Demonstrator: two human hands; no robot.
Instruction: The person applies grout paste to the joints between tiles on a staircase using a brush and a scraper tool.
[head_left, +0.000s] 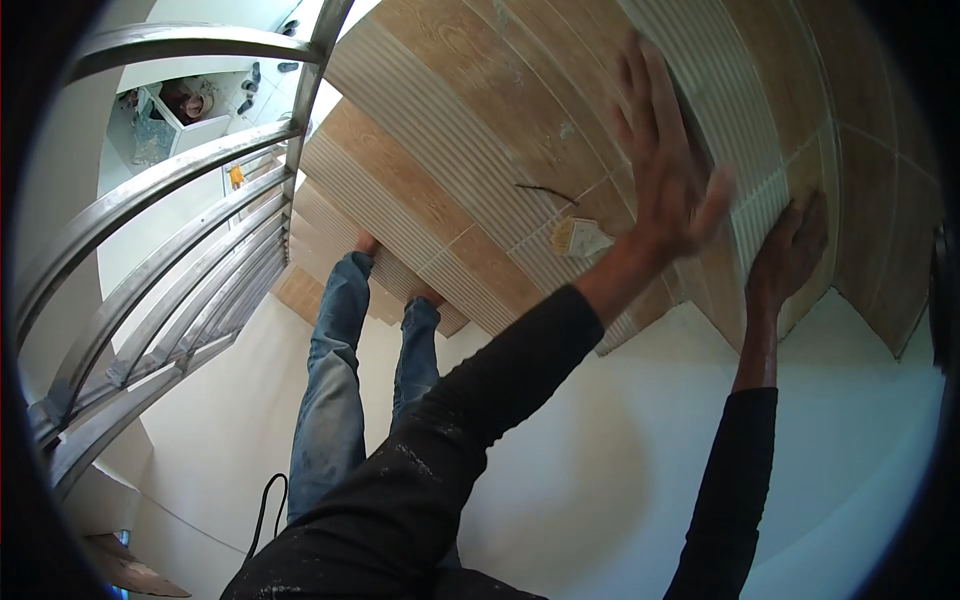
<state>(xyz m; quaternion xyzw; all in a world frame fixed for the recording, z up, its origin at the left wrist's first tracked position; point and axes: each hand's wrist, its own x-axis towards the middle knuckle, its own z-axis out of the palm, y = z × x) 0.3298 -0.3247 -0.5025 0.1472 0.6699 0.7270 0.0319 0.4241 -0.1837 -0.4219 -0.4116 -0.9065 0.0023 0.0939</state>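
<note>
My left hand (660, 165) is stretched out over the tiled stairs, fingers extended and thumb held apart, with nothing in it. It overlaps the dark front edge of a stair step (748, 125) with a ribbed strip. Further right, my right hand (790, 250) lies against the wood-look tile of that step near its wall end, fingers extended. A small brush-like piece (583, 238), pale with yellowish bristles, rests on the tread below my left hand. Close to it lies a thin dark stick or wire (546, 191).
A metal railing (180, 230) runs along the left side of the stairs. The white wall (600, 450) borders the right side. My legs in jeans (335, 390) stand on lower steps. Far below are several dark shoes (252, 88) and a white box (190, 125) with bags.
</note>
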